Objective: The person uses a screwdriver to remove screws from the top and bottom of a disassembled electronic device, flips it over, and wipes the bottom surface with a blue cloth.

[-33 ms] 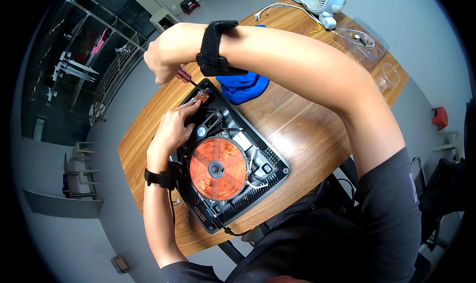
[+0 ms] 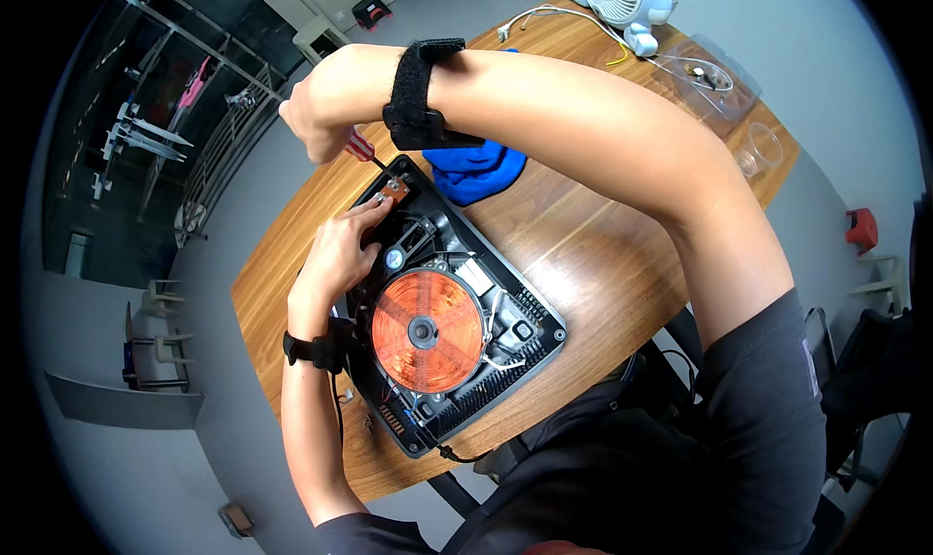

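Observation:
My right hand [image 2: 316, 108] is closed round the handle of a screwdriver [image 2: 361, 147], which is red with pale stripes. Its shaft slants down to a small orange-brown terminal block [image 2: 395, 191] with metal screws, at the far end of an opened induction cooker [image 2: 515, 346]. My left hand [image 2: 337, 254] reaches over the cooker's left side, its index fingertip touching the block and its thumb apart; its other fingers are partly hidden. Inside the black housing sit a round copper coil [image 2: 389, 312] and a small fan [image 2: 395, 259].
A blue cloth [image 2: 478, 174] lies beyond the cooker on the wooden table [image 2: 612, 254]. At the far right stand a pale blue fan [image 2: 632, 1], a clear plastic box [image 2: 714, 88] holding small parts, and a clear cup [image 2: 765, 147]. A cable [image 2: 462, 456] leaves the cooker's near edge.

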Available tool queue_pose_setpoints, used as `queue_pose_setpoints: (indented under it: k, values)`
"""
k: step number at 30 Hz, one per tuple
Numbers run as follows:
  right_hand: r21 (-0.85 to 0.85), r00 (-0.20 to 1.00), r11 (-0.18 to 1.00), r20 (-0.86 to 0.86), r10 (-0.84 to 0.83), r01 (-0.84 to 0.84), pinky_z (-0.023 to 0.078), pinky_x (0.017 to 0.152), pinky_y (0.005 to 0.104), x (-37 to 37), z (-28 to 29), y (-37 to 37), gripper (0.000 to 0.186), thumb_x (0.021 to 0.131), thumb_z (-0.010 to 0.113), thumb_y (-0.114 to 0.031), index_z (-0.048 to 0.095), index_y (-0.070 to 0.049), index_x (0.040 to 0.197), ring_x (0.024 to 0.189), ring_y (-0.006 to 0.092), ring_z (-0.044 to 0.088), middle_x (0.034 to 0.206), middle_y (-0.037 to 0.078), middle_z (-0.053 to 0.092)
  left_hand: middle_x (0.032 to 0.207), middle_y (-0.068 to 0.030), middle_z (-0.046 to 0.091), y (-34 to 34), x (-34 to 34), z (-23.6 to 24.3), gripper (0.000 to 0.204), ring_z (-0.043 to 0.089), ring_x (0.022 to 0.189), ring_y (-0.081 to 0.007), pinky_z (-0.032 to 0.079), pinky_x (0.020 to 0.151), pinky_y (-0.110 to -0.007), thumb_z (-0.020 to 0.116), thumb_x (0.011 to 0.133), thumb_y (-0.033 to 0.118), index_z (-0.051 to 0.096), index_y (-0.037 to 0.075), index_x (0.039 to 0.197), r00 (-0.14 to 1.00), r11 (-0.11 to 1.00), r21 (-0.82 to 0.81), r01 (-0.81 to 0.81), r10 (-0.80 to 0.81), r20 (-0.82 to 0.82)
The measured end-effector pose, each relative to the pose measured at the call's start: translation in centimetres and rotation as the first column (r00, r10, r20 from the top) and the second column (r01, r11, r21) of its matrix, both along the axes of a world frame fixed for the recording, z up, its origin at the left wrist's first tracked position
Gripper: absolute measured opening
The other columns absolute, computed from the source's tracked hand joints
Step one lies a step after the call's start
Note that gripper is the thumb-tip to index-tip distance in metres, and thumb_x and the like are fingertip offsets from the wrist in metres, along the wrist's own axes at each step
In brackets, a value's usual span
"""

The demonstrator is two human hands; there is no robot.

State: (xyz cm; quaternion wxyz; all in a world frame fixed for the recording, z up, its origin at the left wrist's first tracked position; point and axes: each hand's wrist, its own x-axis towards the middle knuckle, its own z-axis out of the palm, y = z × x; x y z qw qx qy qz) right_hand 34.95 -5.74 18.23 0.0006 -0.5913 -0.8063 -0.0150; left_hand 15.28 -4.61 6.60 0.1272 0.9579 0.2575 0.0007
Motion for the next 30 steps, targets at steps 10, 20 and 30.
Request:
queue_pose_setpoints:
  k: [10, 20, 30]
  values:
    - [0.139, 0.997, 0.987, -0.003, 0.078, -0.077, 0.059, 0.086, 0.0448, 1.0, -1.6, 1.1, 0.029, 0.09, 0.064, -0.016, 0.079, -0.004, 0.112, 0.103, 0.0315, 0.076, 0.109, 0.016, 0.078, 0.146, -0.0165, 0.061, 0.4, -0.4, -0.3, 0.066, 0.062, 0.126, -0.0414, 0.051, 0.109, -0.045, 0.068, 0.078, -0.001, 0.064, 0.011, 0.142, 1.0, 1.0, -0.027, 0.002, -0.001, 0.011]
    - [-0.012, 1.0, 1.0, 0.026, 0.013, -0.013, 0.06, 0.076, 0.0389, 0.5, 0.5, -1.0, 0.03, 0.09, 0.057, -0.017, 0.08, -0.005, 0.105, 0.089, 0.0299, 0.076, 0.101, 0.014, 0.079, 0.145, -0.0153, 0.062, 0.1, -0.2, 0.0, 0.066, 0.06, 0.128, -0.0402, 0.049, 0.112, -0.046, 0.069, 0.076, -0.002, 0.065, 0.012, 0.141, 1.0, 1.0, -0.004, -0.013, 0.013, 0.002]
    - [-0.013, 0.994, 0.999, -0.101, 0.031, -0.033, 0.06, 0.08, 0.045, 0.8, -0.1, -0.7, 0.029, 0.089, 0.06, -0.016, 0.08, -0.003, 0.105, 0.093, 0.0304, 0.077, 0.103, 0.015, 0.079, 0.147, -0.0171, 0.061, -0.3, 0.3, 0.2, 0.064, 0.06, 0.129, -0.0409, 0.048, 0.113, -0.045, 0.068, 0.078, 0.002, 0.065, 0.01, 0.141, 1.0, 0.999, -0.033, -0.021, 0.021, -0.01]
